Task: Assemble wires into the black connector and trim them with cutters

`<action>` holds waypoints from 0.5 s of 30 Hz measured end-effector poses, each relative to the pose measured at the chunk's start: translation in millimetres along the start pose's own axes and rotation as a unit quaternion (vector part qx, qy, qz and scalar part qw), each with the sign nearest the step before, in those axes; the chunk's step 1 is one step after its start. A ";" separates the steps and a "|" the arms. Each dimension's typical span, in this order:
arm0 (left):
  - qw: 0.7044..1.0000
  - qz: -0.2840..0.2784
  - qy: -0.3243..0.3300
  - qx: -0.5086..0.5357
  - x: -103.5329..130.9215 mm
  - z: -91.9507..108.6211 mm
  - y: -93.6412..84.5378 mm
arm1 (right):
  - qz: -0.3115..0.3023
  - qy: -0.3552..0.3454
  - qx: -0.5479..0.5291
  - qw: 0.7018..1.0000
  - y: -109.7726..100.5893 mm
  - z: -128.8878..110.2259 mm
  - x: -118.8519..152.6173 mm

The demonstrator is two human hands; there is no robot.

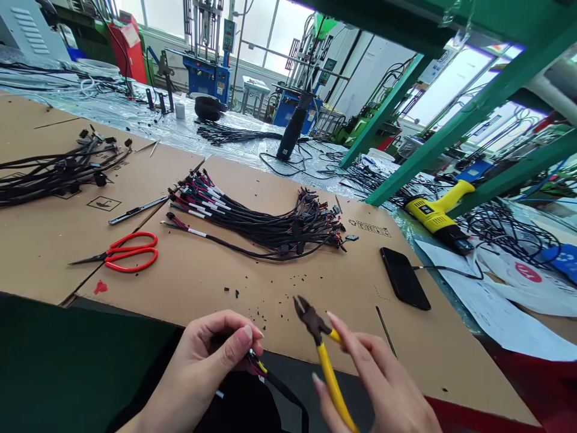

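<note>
My left hand is closed around the end of a black sleeved cable, where thin red and yellow wires come out; its tip is hidden by my fingers. In my right hand are diagonal cutters with yellow handles, their dark jaws slightly parted and pointing up and away from me. The cutters stand apart from the cable, to its right. Small black scraps lie on the cardboard just beyond both hands. Further off rests a bundle of black cables with white labels and connectors.
Red-handled scissors and a utility knife lie at left on the cardboard. More cables sit far left. A black phone and a yellow heat gun are at right, near a green frame post.
</note>
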State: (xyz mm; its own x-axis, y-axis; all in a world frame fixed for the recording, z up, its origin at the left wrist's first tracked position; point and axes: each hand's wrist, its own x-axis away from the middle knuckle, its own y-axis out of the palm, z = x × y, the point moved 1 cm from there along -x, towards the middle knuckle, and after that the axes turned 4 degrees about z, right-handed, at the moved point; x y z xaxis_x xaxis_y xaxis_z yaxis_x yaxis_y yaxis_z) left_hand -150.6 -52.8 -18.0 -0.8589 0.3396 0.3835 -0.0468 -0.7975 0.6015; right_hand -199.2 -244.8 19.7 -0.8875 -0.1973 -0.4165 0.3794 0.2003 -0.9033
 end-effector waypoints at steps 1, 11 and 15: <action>1.000 0.003 0.001 0.003 0.3 0.1 -0.4 | 0.003 -0.006 0.037 0.999 3.4 9.9 -2.9; 0.993 -0.048 0.062 -0.090 1.3 7.7 -1.8 | 0.001 0.055 0.103 0.993 47.6 49.8 -12.8; 0.983 -0.041 0.107 -0.147 3.3 7.4 -0.1 | 0.036 0.022 -0.300 0.953 27.5 -5.6 -19.7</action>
State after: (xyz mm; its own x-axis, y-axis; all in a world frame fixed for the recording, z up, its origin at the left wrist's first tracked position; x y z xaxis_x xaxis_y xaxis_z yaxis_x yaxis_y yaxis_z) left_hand -149.7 -48.0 -11.6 -0.9321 0.3208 0.1680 -0.2378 -0.8921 0.3841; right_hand -172.8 -230.1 3.6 -0.8799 -0.1256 -0.4583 0.2327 0.7270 -0.6461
